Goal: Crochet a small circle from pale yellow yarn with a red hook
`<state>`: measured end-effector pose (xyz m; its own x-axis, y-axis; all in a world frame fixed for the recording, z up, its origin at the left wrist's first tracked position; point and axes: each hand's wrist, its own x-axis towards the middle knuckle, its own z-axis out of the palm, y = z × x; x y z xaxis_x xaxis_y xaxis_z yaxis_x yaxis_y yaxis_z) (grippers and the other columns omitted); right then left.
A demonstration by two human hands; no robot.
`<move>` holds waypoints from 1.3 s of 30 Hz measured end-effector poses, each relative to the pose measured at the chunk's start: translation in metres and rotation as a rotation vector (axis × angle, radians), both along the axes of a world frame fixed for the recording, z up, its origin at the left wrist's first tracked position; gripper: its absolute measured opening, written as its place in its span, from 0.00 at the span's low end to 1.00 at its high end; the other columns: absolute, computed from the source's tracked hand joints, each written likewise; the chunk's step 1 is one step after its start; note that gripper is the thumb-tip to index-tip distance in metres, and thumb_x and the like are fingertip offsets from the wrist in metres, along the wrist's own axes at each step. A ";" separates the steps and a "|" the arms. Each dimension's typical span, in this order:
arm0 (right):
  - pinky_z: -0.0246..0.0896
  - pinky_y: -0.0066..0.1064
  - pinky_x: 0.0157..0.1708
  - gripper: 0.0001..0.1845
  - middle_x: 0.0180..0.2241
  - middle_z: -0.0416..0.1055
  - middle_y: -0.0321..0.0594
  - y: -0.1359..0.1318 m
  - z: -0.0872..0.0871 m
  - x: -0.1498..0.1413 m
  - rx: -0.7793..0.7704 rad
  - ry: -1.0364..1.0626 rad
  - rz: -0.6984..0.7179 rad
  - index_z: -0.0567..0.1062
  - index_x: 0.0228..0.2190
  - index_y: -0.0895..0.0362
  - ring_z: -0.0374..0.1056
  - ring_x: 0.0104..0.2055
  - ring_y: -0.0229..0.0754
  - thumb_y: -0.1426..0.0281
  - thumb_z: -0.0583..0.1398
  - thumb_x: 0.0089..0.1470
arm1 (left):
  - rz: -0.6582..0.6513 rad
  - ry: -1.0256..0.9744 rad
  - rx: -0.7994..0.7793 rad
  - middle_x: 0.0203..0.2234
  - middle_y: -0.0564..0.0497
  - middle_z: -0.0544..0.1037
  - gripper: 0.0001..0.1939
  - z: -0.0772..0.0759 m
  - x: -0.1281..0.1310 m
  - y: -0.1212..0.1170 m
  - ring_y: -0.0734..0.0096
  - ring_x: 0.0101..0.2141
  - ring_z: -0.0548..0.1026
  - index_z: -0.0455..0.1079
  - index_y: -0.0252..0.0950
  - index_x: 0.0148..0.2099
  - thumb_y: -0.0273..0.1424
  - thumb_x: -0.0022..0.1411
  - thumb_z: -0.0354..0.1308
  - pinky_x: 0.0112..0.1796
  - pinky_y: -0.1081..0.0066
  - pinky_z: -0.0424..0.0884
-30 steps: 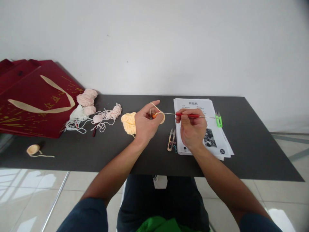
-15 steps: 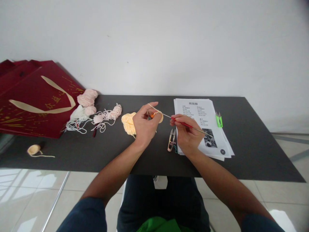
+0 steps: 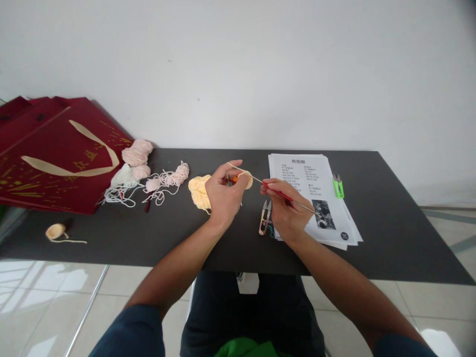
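My left hand is closed around a small pale-yellow crochet piece, with yarn drawn over the raised index finger. A small orange item shows between its fingers; its kind is unclear. In my right hand a crochet hook with a red grip is held like a pencil. Its thin tip points left and reaches the yarn at the crochet piece. Just left of my left hand lies a pale-yellow yarn ball. Thread snips rest on the table beside my right wrist.
Printed sheets lie under and beyond my right hand, with green snips on their right edge. Pink yarn and tangled white yarn sit by a dark red gift bag. A small beige crocheted cup lies at the table's left.
Both hands keep nearly the same pose, the hook still at the crochet piece. The whole view has shifted slightly, so everything appears a little lower.
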<state>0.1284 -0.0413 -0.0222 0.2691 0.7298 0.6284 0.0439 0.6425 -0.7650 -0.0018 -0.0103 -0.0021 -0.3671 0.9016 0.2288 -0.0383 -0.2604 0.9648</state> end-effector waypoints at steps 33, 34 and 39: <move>0.83 0.43 0.40 0.12 0.44 0.84 0.38 -0.003 -0.004 0.000 -0.004 -0.042 0.022 0.85 0.42 0.45 0.82 0.39 0.44 0.74 0.66 0.60 | 0.015 -0.038 -0.014 0.27 0.54 0.82 0.15 0.000 0.002 -0.001 0.75 0.27 0.76 0.79 0.37 0.45 0.28 0.54 0.67 0.33 0.73 0.73; 0.83 0.45 0.42 0.14 0.45 0.85 0.38 -0.003 -0.006 0.001 0.026 -0.098 0.016 0.85 0.43 0.44 0.82 0.41 0.46 0.75 0.66 0.60 | 0.007 -0.059 -0.026 0.28 0.54 0.82 0.15 -0.001 0.002 0.000 0.75 0.27 0.77 0.79 0.37 0.46 0.28 0.54 0.68 0.33 0.73 0.74; 0.83 0.46 0.44 0.22 0.49 0.84 0.39 0.001 -0.015 0.005 0.127 -0.268 0.005 0.83 0.50 0.41 0.81 0.47 0.48 0.76 0.65 0.60 | -0.048 -0.219 -0.081 0.27 0.55 0.83 0.19 0.000 0.002 0.004 0.74 0.28 0.78 0.79 0.36 0.46 0.27 0.50 0.70 0.34 0.72 0.74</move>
